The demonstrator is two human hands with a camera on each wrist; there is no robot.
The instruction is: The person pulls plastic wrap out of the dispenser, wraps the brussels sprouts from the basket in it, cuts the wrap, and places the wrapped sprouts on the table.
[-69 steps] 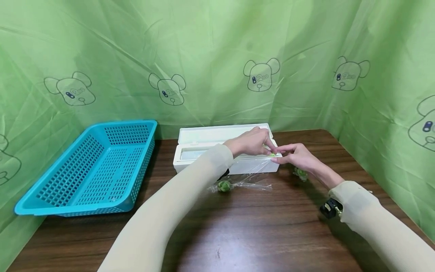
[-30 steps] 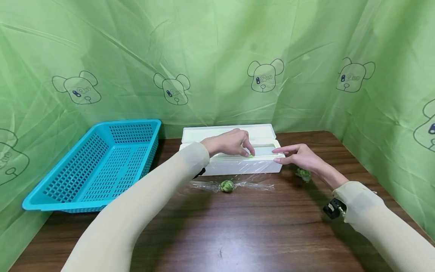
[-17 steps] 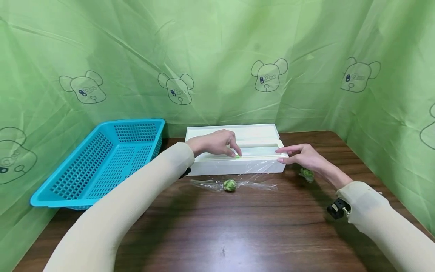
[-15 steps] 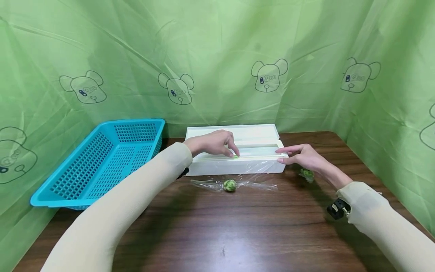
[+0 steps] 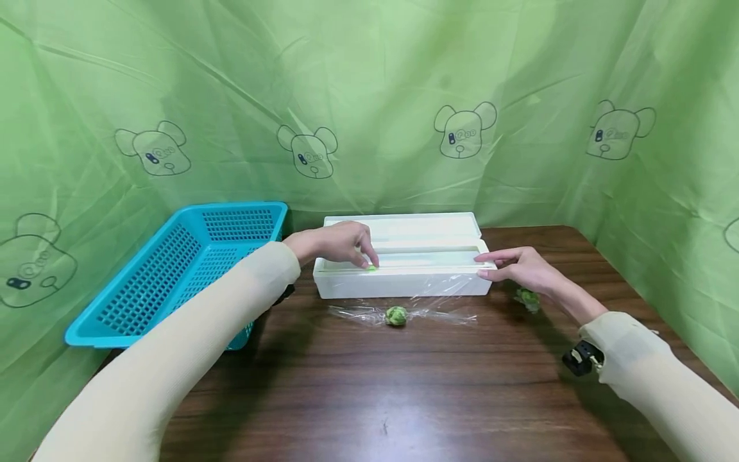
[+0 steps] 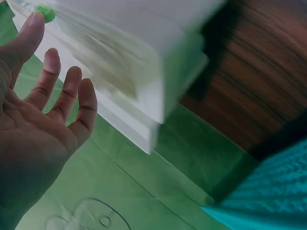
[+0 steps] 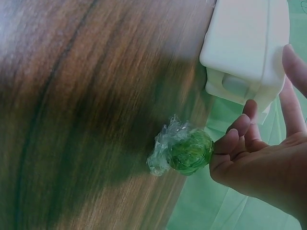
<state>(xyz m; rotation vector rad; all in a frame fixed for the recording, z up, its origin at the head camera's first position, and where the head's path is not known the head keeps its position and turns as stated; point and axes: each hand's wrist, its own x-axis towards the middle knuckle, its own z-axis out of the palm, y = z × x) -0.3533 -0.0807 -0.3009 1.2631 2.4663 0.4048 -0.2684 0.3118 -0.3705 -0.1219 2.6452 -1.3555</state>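
A long white cling film dispenser lies lidded-back on the table, its lid raised behind it. My left hand pinches the small green slide cutter on the front edge, near the left end. In the left wrist view, the thumb presses the green cutter; the other fingers are free of it. My right hand holds the dispenser's right end between thumb and index finger. Clear film spreads before the box, with a green leafy ball like a Brussels sprout on it.
Below my right hand sits a second green ball wrapped in film. A blue plastic basket stands at the left, close to my left forearm. Green cloth walls in the back and sides of the wooden table.
My left hand has slid the green cutter leftward along the front edge, from the right end almost to the left end. My right hand stays at the box's right end. The head view has turned left slightly.
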